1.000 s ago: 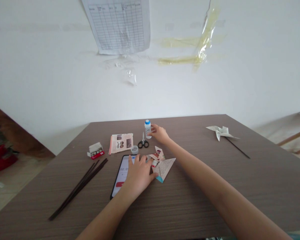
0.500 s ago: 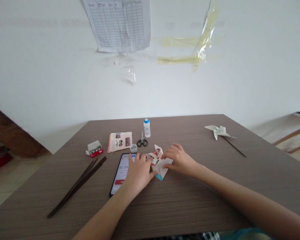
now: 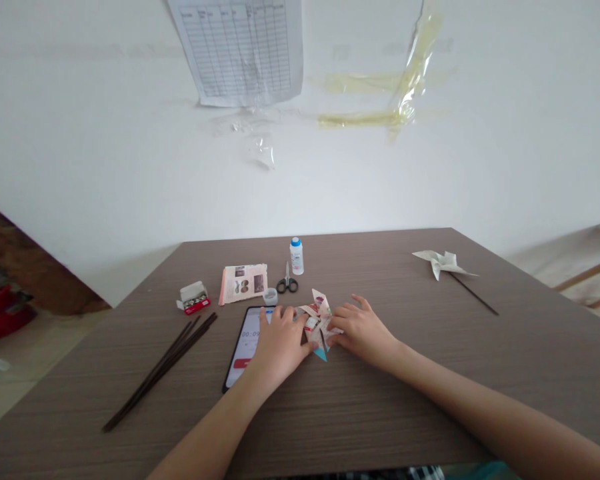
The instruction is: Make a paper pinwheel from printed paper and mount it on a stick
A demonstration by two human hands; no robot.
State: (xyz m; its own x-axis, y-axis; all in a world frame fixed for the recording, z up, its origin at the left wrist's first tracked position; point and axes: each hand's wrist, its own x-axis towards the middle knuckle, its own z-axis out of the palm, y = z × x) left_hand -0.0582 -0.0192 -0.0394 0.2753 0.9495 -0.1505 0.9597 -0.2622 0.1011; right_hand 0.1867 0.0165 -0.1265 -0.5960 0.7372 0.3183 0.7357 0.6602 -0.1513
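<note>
A folded paper pinwheel piece [image 3: 320,321] of printed paper, with a blue corner, lies on the table in front of me. My left hand [image 3: 280,345] rests on its left side, and the palm sits over the edge of a smartphone [image 3: 243,347] showing a timer. My right hand [image 3: 363,331] presses its fingertips onto the paper's right side. Part of the paper is hidden under my fingers. Between the two hands, the paper's folded points rise upward.
The brown wood-grain table [image 3: 380,400] also holds a glue bottle [image 3: 297,257], scissors [image 3: 287,280], a magazine page [image 3: 243,283], a small round cap [image 3: 270,297], a red-and-white box [image 3: 194,298], dark sticks [image 3: 163,370] and a finished paper pinwheel [image 3: 443,263] on a stick.
My right hand has moved from beside the glue bottle to the folded paper. The paper's points are now gathered closer together between my hands. My left hand has stayed in place.
</note>
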